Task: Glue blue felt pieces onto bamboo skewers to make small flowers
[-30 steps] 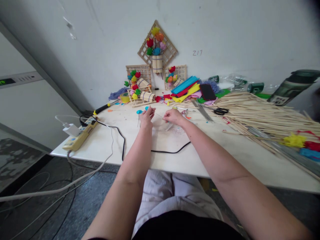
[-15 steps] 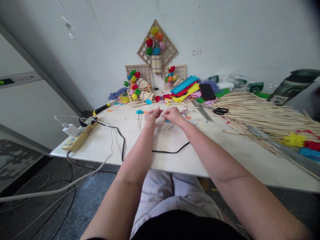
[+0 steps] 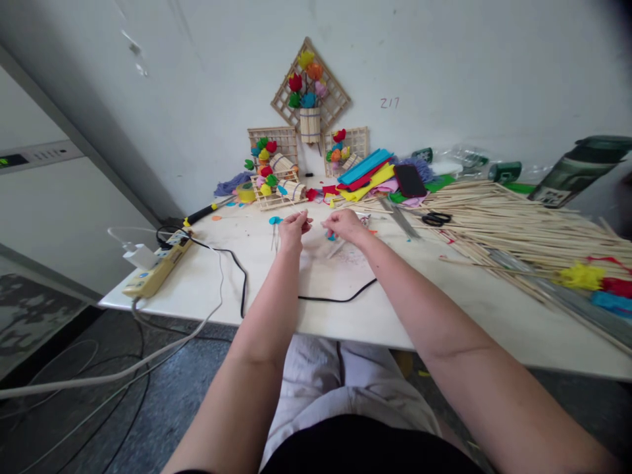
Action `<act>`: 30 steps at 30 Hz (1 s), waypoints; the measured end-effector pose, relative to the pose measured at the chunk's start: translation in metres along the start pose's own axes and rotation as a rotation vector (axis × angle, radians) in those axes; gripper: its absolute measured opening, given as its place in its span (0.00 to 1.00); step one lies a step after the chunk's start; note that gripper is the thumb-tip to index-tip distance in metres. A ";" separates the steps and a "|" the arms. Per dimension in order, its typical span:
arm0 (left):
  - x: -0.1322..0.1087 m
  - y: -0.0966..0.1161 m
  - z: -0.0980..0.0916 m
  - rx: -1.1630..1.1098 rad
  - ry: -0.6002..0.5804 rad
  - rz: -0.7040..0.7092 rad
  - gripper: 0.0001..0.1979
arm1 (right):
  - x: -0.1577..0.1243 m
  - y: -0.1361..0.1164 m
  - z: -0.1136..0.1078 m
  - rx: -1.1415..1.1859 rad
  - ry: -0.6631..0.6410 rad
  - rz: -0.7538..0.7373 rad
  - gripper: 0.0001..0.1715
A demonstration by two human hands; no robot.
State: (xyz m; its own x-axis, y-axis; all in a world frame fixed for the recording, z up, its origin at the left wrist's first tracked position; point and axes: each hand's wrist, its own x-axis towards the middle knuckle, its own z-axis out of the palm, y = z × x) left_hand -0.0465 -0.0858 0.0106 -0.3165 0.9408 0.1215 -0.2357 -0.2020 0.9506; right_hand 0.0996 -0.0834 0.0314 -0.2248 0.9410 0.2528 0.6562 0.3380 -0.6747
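My left hand (image 3: 295, 230) is closed in a pinch above the table. A blue petal (image 3: 282, 190) stands out just beyond its fingers, apparently on a thin stem held in the pinch; the stem barely shows. Slightly apart to the right, my right hand (image 3: 344, 226) is also pinched, and whatever its fingertips hold is too small to make out. Below those fingers shows a small blue piece (image 3: 331, 237). Beside my left hand, more blue petals (image 3: 275, 220) on thin wire stems lie on the table.
Stick lattices with colourful flowers (image 3: 310, 99) stand along the wall. Coloured sheets (image 3: 365, 168), a phone (image 3: 409, 181), black scissors (image 3: 436, 218) and many thin wooden sticks (image 3: 513, 224) lie rightward. A power strip (image 3: 158, 270) sits left; a black cable (image 3: 336, 300) crosses the table front.
My hands have moved apart, the left one shifting slightly left and the right one slightly right. The blue petal beyond my left hand has moved left and up.
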 end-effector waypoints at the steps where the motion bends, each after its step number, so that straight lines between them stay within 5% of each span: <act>1: 0.003 0.001 -0.003 0.036 0.029 -0.005 0.14 | 0.000 0.001 -0.004 -0.035 0.042 0.019 0.13; 6: 0.018 -0.001 -0.018 0.322 0.137 -0.018 0.13 | -0.003 0.006 -0.017 -0.302 0.164 0.082 0.12; 15: 0.020 0.010 -0.038 1.074 0.305 -0.051 0.16 | -0.002 0.013 -0.016 -0.549 -0.110 -0.015 0.16; 26: 0.013 0.024 -0.037 1.397 0.274 -0.203 0.17 | -0.008 0.006 -0.014 -0.689 -0.260 -0.030 0.18; 30: 0.010 0.022 -0.033 1.423 0.329 -0.070 0.16 | -0.010 0.004 -0.014 -0.708 -0.262 -0.029 0.18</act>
State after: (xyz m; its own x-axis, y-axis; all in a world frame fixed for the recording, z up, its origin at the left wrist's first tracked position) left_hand -0.0850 -0.0901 0.0236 -0.5802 0.7943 0.1801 0.7670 0.4585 0.4489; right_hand 0.1150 -0.0916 0.0356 -0.3549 0.9344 0.0307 0.9336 0.3560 -0.0408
